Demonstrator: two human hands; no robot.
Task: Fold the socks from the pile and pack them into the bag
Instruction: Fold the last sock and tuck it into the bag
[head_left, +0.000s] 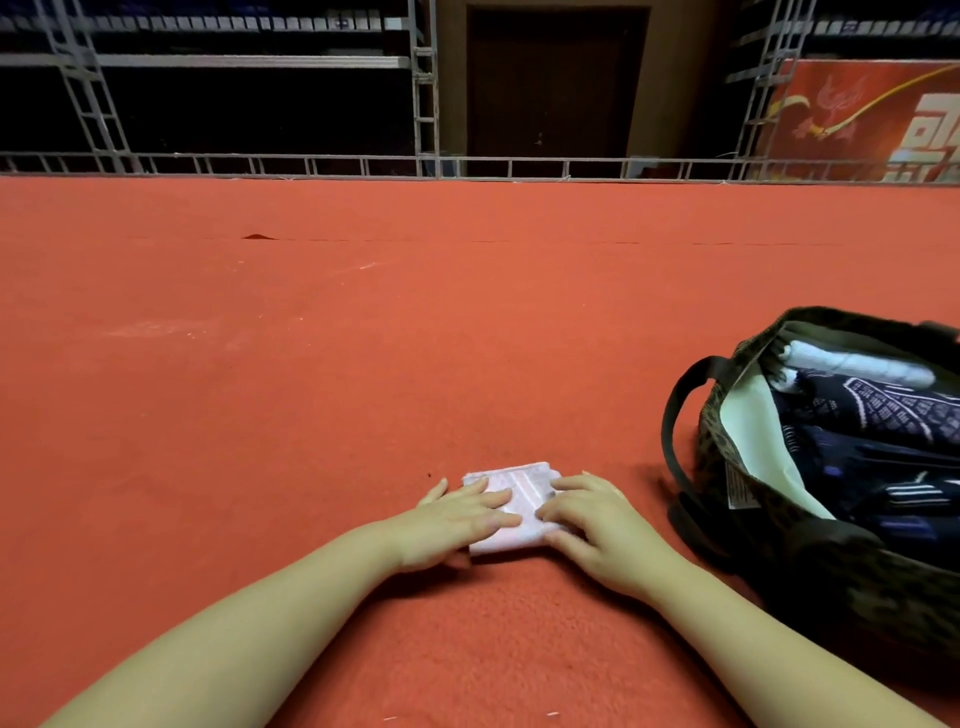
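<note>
Hands flat: I see L hand (457, 514) & R hand (597, 525) pressing folded pink sock (511, 501) on red carpet (363, 338), fingers straight. Camo bag (810, 551) gapes near R, dark socks (893, 426) inside.

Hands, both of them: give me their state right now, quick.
Left hand: open, fingers flat, pressing on the folded pink sock.
Right hand: open, fingers resting on the same sock, not curled round it.

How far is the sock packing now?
Done: dark patterned socks and a white roll lie in the open bag. In hand: left hand and right hand press flat a folded pink sock. Left: bagging it. No pile is in view.
</note>
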